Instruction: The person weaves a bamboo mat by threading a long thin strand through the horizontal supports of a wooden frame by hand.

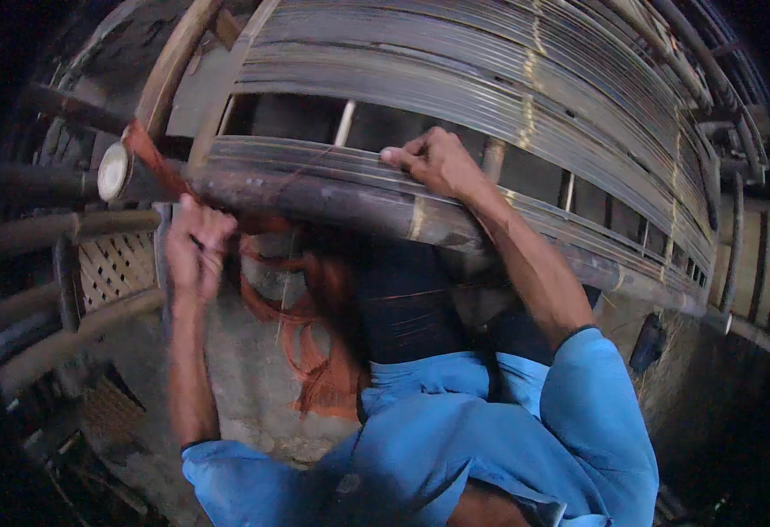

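Observation:
A wooden frame holds many thin stretched strands (385, 57) in rows, with a round beam (315, 195) along its near side. A red-orange strip (150, 158) of yarn or cloth passes over the beam's left end. My left hand (199, 239), slightly blurred, is closed on this strip just below the beam. More of the same red-orange material (328, 382) hangs in loose loops beneath. Above the beam, my right hand (433, 160) rests at the nearest band of strands (315, 156), fingers curled and thumb pointing left. Whatever lies between its fingers is hidden.
Yellowish ties (527, 97) cross the strands. My legs in dark cloth (407, 307) are under the beam. A lattice panel (117, 268) stands at left between poles. A dark object (648, 342) hangs below the beam at right.

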Demonstrator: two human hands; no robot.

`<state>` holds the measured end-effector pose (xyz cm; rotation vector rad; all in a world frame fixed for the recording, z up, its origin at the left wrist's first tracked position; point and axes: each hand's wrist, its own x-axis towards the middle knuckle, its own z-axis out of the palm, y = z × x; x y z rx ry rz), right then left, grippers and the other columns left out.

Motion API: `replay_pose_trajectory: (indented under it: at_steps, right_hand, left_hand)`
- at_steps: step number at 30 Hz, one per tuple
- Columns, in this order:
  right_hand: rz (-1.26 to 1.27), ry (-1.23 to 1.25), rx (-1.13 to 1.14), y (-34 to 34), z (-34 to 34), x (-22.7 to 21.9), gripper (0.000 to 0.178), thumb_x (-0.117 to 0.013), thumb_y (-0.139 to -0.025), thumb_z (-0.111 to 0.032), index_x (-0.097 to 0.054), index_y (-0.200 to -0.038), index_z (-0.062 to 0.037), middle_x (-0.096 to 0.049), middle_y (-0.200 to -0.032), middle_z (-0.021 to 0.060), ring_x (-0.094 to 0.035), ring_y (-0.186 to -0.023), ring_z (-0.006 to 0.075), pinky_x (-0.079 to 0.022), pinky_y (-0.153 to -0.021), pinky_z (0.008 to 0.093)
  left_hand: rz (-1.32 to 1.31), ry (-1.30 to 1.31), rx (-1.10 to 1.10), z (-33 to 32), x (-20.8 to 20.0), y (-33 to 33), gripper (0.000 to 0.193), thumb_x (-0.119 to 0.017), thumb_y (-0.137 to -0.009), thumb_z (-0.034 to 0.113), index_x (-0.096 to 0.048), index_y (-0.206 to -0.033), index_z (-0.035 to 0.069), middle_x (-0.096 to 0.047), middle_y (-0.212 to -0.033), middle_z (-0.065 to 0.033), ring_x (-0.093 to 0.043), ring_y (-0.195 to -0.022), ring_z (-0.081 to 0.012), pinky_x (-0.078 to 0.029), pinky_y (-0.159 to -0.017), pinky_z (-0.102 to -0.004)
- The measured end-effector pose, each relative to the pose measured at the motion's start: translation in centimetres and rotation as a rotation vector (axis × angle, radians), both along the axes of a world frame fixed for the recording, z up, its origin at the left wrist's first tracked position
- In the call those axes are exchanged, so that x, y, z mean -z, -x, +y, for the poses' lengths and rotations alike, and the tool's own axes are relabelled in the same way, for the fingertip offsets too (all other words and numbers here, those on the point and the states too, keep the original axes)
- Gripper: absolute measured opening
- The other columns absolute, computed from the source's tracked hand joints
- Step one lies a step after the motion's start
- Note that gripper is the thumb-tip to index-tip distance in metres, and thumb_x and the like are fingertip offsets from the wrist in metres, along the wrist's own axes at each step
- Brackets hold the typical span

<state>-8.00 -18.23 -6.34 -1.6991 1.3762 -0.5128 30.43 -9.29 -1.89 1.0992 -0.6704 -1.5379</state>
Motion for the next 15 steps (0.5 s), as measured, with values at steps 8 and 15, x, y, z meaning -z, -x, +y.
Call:
replay_pose_trajectory:
  at_steps: [8,15]
  right_hand:
    - [0.06,0.399,0.409,19.5,8.1,-1.5,0.036,-0.071,-0.093,-0.039,-0.077,-0.103,-0.0053,-0.075,-0.1,0.0194,-0.072,-0.091,0.036,-0.055,-0.084,0.0433]
    - [0.4,-0.06,0.502,33.4,14.1,-0.5,0.056,-0.065,-0.092,-0.057,-0.077,-0.102,-0.0031,-0.073,-0.083,0.0181,-0.071,-0.08,0.0282,-0.053,-0.077,0.0407]
  left_hand:
    - [-0.905,0.089,-0.244,3.8,2.4,-5.4,0.038,-0.057,-0.104,0.033,-0.065,-0.106,-0.004,-0.07,-0.103,-0.017,-0.065,-0.098,-0.0266,-0.047,-0.095,-0.0387]
    - [-1.226,0.796,0.131,7.4,2.3,17.8,0.018,-0.072,-0.092,0.02,-0.075,-0.095,0.002,-0.073,-0.092,-0.0151,-0.069,-0.087,-0.0284,-0.053,-0.081,-0.0378]
